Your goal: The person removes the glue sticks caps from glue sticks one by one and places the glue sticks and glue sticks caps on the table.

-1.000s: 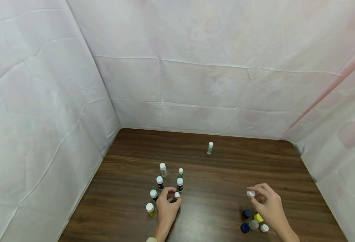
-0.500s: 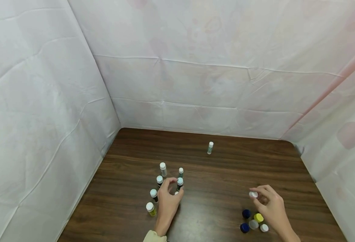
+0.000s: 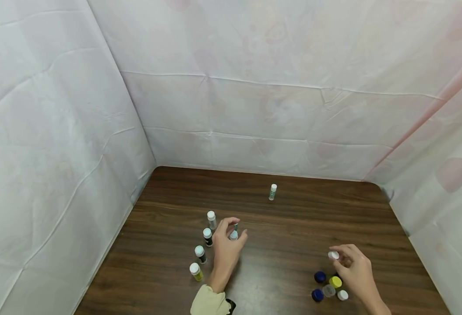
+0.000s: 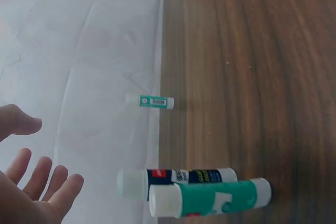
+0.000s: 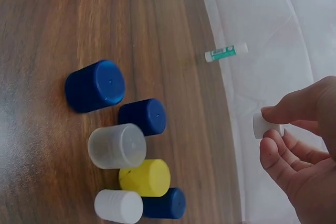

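Note:
My left hand (image 3: pixel 227 250) hovers at the right-hand row of glue sticks, thumb and fingers spread apart. Between them in the head view show a white-capped glue stick (image 3: pixel 234 235) and a green-labelled one (image 3: pixel 236 226). Seen from the left wrist, the fingers (image 4: pixel 39 177) hold nothing, and a green glue stick (image 4: pixel 226 198) stands in front of a navy one (image 4: pixel 189 175). Over on the right, my right hand (image 3: pixel 354 271) pinches a small white cap (image 5: pixel 260 125) between thumb and fingers, raised above the loose caps.
Another row of glue sticks runs left of my left hand, from a yellow one (image 3: pixel 195 271) to a clear one (image 3: pixel 212 220). A lone green glue stick (image 3: pixel 272 192) stands far back. Below my right hand sit blue caps (image 5: pixel 95 86), a yellow (image 5: pixel 145 178), a translucent (image 5: pixel 117 146) and a white cap (image 5: pixel 119 206).
My left hand has moved away from me along the right-hand row, past the nearest small glue stick. The right hand, still pinching the white cap, has drifted slightly right and nearer.

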### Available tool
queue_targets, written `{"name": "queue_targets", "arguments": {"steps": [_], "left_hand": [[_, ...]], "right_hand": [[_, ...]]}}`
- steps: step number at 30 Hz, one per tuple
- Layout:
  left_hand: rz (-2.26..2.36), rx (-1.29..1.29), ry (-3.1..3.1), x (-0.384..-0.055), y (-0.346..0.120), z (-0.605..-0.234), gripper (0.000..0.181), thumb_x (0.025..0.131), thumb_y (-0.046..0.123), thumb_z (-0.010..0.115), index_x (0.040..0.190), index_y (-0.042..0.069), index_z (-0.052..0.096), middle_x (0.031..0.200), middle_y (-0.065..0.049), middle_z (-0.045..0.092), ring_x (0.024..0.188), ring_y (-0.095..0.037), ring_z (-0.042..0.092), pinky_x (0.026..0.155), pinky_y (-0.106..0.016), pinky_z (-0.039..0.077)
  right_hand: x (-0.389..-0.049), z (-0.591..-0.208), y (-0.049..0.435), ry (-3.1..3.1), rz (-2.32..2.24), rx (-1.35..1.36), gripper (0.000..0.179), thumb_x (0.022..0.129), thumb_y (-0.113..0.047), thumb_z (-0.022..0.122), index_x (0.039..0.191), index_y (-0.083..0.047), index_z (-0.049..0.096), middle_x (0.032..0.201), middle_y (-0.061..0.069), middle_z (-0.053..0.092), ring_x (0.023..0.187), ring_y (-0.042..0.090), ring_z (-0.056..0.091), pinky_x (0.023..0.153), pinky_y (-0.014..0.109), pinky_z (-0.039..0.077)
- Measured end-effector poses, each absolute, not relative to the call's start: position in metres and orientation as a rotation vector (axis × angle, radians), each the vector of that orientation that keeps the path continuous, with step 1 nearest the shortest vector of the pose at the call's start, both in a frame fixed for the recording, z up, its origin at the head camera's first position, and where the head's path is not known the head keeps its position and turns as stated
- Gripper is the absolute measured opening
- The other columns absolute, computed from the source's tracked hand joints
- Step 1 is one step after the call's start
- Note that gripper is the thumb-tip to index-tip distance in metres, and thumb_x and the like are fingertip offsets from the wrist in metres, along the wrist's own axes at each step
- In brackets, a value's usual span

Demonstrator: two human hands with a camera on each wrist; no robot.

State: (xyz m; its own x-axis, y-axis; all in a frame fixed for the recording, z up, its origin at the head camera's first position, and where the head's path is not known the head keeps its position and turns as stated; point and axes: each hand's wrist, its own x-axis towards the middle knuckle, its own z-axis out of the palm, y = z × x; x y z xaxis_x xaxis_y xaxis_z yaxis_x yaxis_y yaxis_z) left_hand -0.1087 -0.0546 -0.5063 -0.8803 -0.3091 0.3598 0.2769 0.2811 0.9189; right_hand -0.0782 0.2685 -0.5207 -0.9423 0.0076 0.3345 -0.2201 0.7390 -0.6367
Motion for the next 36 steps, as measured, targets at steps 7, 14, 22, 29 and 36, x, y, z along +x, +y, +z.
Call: {"name": "queue_targets", "arguments": {"steps": [7, 14, 22, 29, 36], "left_hand": [[-1.696, -0.009, -2.013, -0.121, -0.042, -0.501, 0.034, 0.067, -0.006, 0.077, 0.097, 0.005, 0.064, 0.097, -0.009, 0.063, 0.096, -0.027, 0.061, 0.082, -0.04, 0.053], [-1.74, -0.033, -2.05, -0.133, -0.028, -0.495, 0.031, 0.071, -0.003, 0.074, 0.099, 0.007, 0.063, 0.1, -0.006, 0.062, 0.1, -0.024, 0.059, 0.084, -0.038, 0.052], [-1.733, -0.023, -2.061, -0.144, -0.01, -0.495, 0.031, 0.071, 0.0, 0.073, 0.099, 0.009, 0.063, 0.099, -0.003, 0.063, 0.098, -0.022, 0.06, 0.08, -0.041, 0.053], [-1.696, 0.042, -2.093, -0.159, 0.003, -0.503, 0.03, 0.072, 0.001, 0.073, 0.099, 0.009, 0.062, 0.1, -0.004, 0.063, 0.098, -0.021, 0.06, 0.08, -0.042, 0.053], [-1.668, 0.095, -2.096, -0.172, 0.014, -0.511, 0.029, 0.07, 0.002, 0.073, 0.097, 0.01, 0.063, 0.096, -0.001, 0.062, 0.094, -0.021, 0.06, 0.076, -0.04, 0.054]], "right_hand": [[-0.078, -0.528, 0.274, -2.671, 1.026, 0.106, 0.032, 0.066, 0.015, 0.069, 0.093, -0.002, 0.07, 0.089, 0.005, 0.057, 0.069, 0.005, 0.05, 0.051, 0.02, 0.047], [-0.079, -0.536, 0.276, -2.712, 1.04, 0.063, 0.031, 0.066, 0.015, 0.069, 0.092, -0.002, 0.07, 0.086, 0.005, 0.057, 0.068, 0.005, 0.049, 0.051, 0.02, 0.045], [-0.079, -0.548, 0.278, -2.705, 1.026, 0.077, 0.031, 0.064, 0.016, 0.071, 0.089, -0.001, 0.07, 0.083, 0.003, 0.057, 0.066, 0.005, 0.05, 0.051, 0.02, 0.044], [-0.081, -0.558, 0.279, -2.734, 0.994, 0.061, 0.029, 0.063, 0.013, 0.071, 0.087, -0.002, 0.07, 0.08, 0.003, 0.057, 0.064, 0.005, 0.05, 0.052, 0.021, 0.045], [-0.083, -0.563, 0.278, -2.897, 1.021, -0.019, 0.024, 0.069, 0.006, 0.071, 0.092, 0.0, 0.069, 0.086, 0.006, 0.06, 0.071, 0.014, 0.056, 0.057, 0.023, 0.047]]}}
